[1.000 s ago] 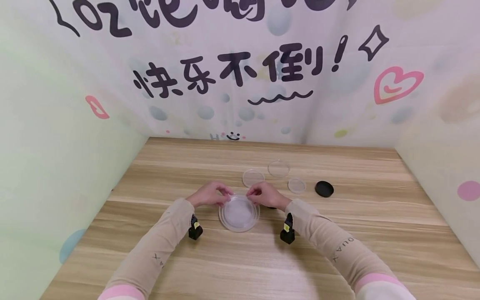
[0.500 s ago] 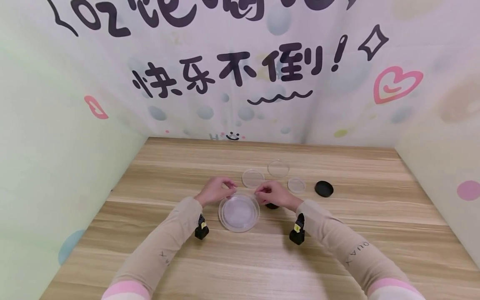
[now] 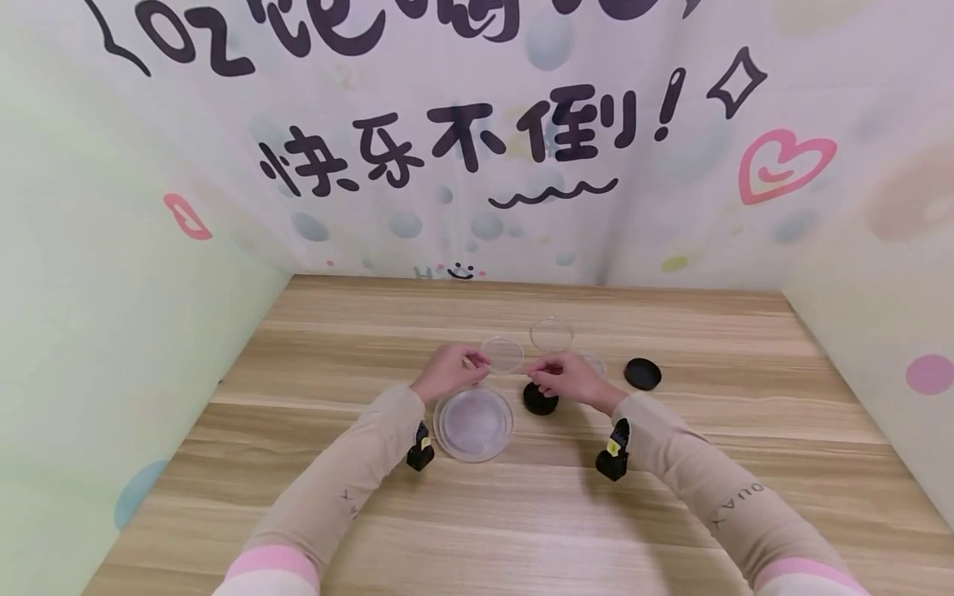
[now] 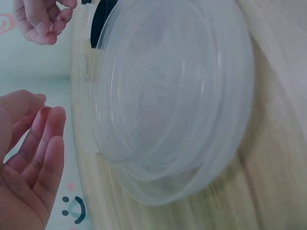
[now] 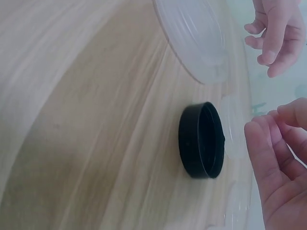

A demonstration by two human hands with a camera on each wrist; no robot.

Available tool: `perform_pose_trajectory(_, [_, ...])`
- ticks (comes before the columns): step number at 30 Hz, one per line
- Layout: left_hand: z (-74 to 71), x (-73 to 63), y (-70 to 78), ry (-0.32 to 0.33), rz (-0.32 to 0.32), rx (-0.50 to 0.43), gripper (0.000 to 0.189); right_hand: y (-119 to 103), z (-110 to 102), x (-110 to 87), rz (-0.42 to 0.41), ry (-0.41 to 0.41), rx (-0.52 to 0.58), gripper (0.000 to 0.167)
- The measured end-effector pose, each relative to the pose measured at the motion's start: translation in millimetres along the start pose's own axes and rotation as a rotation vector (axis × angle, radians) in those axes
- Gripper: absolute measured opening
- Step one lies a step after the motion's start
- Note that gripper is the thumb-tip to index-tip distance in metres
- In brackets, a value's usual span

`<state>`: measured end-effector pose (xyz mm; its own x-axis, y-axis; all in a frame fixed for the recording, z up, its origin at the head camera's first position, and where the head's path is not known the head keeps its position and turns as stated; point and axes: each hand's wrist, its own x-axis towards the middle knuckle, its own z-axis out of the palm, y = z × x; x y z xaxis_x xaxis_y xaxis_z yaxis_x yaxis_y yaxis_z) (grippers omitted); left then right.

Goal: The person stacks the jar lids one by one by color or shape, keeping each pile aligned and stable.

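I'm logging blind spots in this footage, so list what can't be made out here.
- Head: the small clear disc is partly hidden by the right hand.
- Head: the top line of lettering is cut off by the upper edge.
- Left wrist: the black lid is partly behind the clear round item.
- Left wrist: blur and see-through rims obscure how many layers that item has.

Wooden tabletop (image 3: 514, 521): one. Stack of clear round dishes (image 3: 474, 424): one, lying flat. Left hand (image 3: 450, 371): by the stack's far edge, fingers bent. Right hand (image 3: 572, 378): beside a black round dish (image 3: 540, 401), partly covering it. Second black dish (image 3: 643, 374): farther right. Clear discs (image 3: 552, 334): three, one partly hidden by the right hand. Backdrop (image 3: 417, 74): white, dark lettering.
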<state>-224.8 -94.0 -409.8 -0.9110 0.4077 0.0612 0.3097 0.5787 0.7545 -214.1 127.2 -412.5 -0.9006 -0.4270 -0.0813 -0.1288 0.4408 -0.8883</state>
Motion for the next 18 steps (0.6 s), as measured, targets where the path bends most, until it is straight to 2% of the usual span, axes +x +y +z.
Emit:
perform_pose_trajectory(2, [1.7,2.1,3.2,0.003,0.005,0.008,0.016,-10.1,-3.0,-5.9,-0.003,0.011,-0.008,0.022])
perform_pose_trajectory(5, [4.1,6.6,5.9,0.008,0.020,0.022,0.016,-7.0,-8.4,-6.2,-0.004,0.026,-0.005,0.021])
perform_pose_trajectory(8, [7.7,12.5,7.2,0.012,0.014,-0.003,0.016,6.2,-14.2,-1.4,-0.011,0.032,0.022,0.023])
perform_pose_trajectory(14, [19.0,24.7,10.9,0.020,-0.059,-0.116,0.016,10.4,-24.8,1.2,-0.007,0.060,0.055,0.026])
perform_pose_trajectory(18, [24.0,32.2,13.8,0.057,-0.107,-0.172,0.016,9.7,-31.5,4.2,-0.008,0.097,0.073,0.026])
